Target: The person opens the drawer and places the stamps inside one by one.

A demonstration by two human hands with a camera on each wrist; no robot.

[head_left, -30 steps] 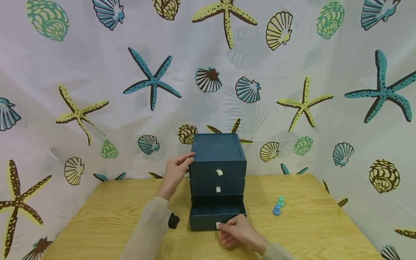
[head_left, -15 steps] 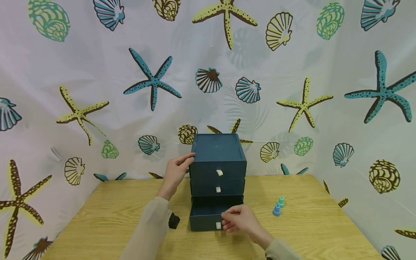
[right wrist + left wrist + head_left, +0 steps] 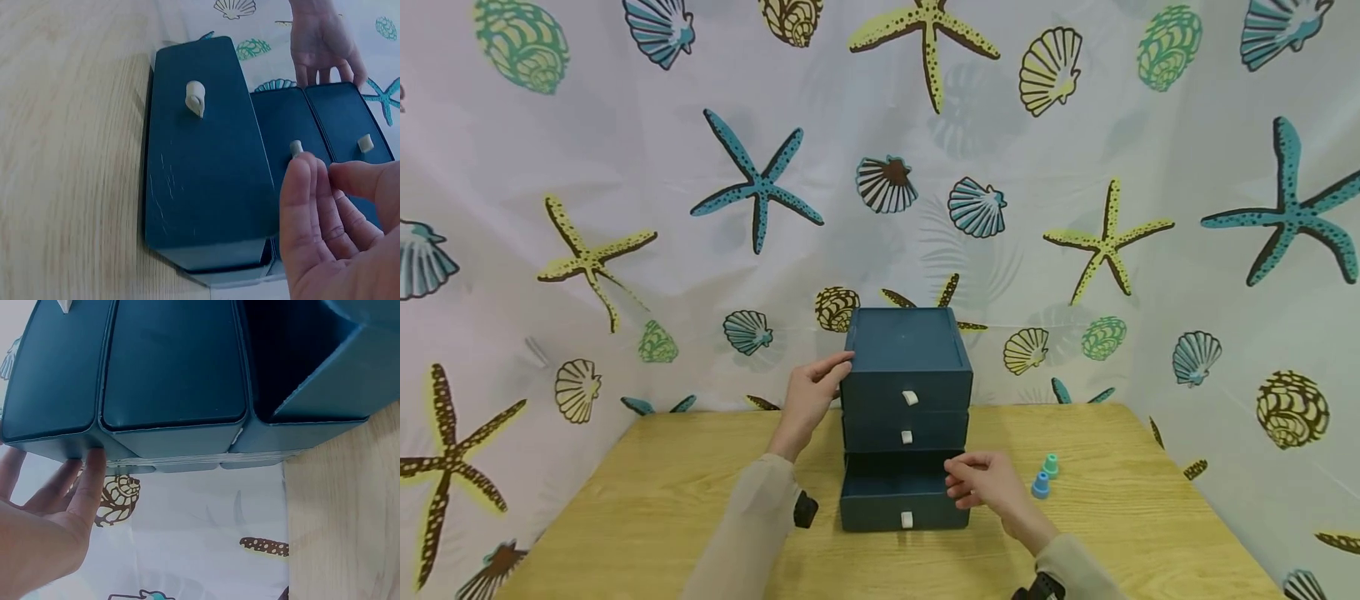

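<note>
A dark blue three-drawer cabinet [image 3: 910, 342] stands on the table, its bottom drawer [image 3: 872, 513] pulled out and the upper two closed. My left hand [image 3: 807, 400] rests its fingertips on the cabinet's upper left edge, and in the left wrist view its fingers [image 3: 87, 487] lie against the side. Just above the drawer's right front corner hovers my right hand [image 3: 992, 490], holding nothing; its fingers [image 3: 300, 194] are loosely bent. A white tab [image 3: 195, 94] sticks out of the drawer's front. The part of the drawer's inside that shows is dark and bare.
Right of the cabinet, a small blue stepped piece [image 3: 1041, 485] and a similar green piece [image 3: 1051, 465] stand close together on the wooden table [image 3: 1150, 525]. Behind it hangs a white curtain [image 3: 850, 250] printed with shells and starfish.
My right hand has let go of the bottom drawer's white tab and risen up and right, over the drawer's corner. The left hand has stayed on the cabinet. The drawer remains out.
</note>
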